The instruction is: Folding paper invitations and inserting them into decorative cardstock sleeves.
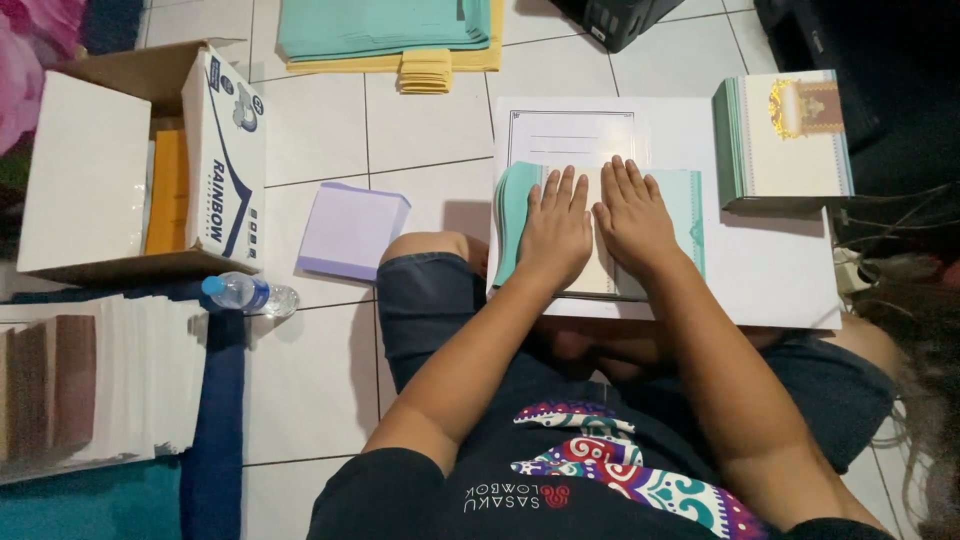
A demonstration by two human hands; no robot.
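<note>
Left hand [556, 232] and right hand [630, 220] spread flat — side by side, pressing green-edged card [684, 215], on white board [770, 270].

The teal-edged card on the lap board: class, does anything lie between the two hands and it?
Nothing visible does. The left hand and right hand both rest flat on the teal-edged card, which lies on the white board.

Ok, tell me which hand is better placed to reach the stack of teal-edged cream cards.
Right, probably. The right hand lies flat on the teal and cream folded card, nearer the stack of cream cards; the left hand would have to cross it.
</note>
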